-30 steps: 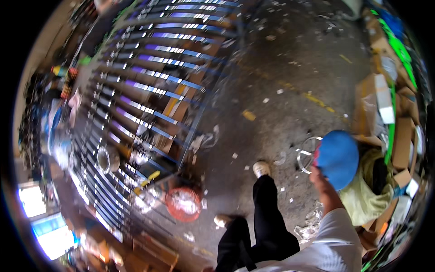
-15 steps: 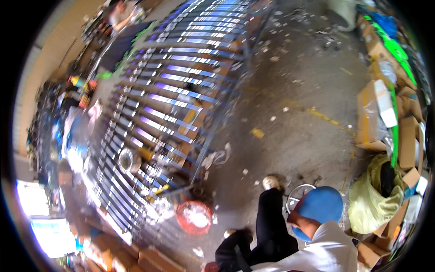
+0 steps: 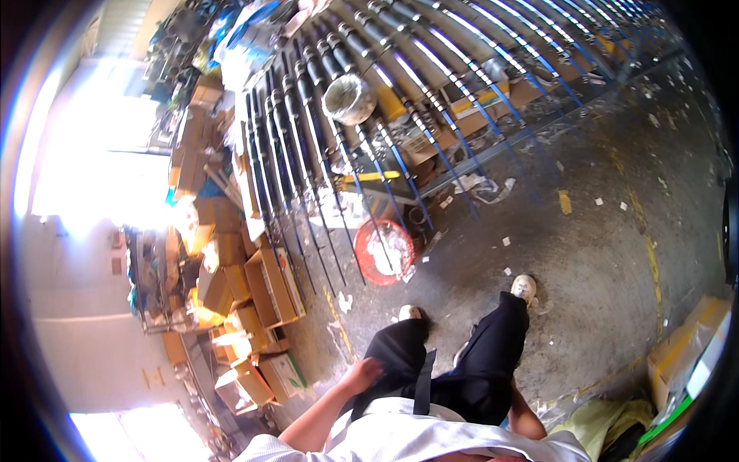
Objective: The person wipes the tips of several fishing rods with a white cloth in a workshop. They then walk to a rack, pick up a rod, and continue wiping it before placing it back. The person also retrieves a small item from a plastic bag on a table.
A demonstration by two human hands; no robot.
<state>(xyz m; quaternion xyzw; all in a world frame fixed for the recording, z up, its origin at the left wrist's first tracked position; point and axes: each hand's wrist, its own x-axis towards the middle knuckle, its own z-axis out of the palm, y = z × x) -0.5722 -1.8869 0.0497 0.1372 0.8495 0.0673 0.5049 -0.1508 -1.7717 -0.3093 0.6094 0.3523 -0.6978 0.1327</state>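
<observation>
My left hand (image 3: 365, 375) is beside my left thigh, against the black trousers (image 3: 392, 358); its fingers are too smeared to read, and no object shows in it. On the other side, my right forearm (image 3: 526, 417) runs down along my right leg, and the hand at its end is hidden behind the thigh. Ahead, many fishing rods (image 3: 462, 61) with black grips and blue shafts lie side by side across a rack. A whitish round tub or roll (image 3: 350, 98) rests among them. Neither hand touches the rods.
A red basket (image 3: 360, 248) of white scraps stands under the rod tips. Open cardboard boxes (image 3: 269, 289) are stacked at the left. Paper bits and yellow lines mark the concrete floor (image 3: 585, 254). A pale yellow sack (image 3: 596, 423) and a carton (image 3: 685, 346) are at lower right.
My view has swung left, so the rods and basket sit further right and boxes show at left. My right hand, earlier at the blue stool seat, is now hidden. My left hand has come into view.
</observation>
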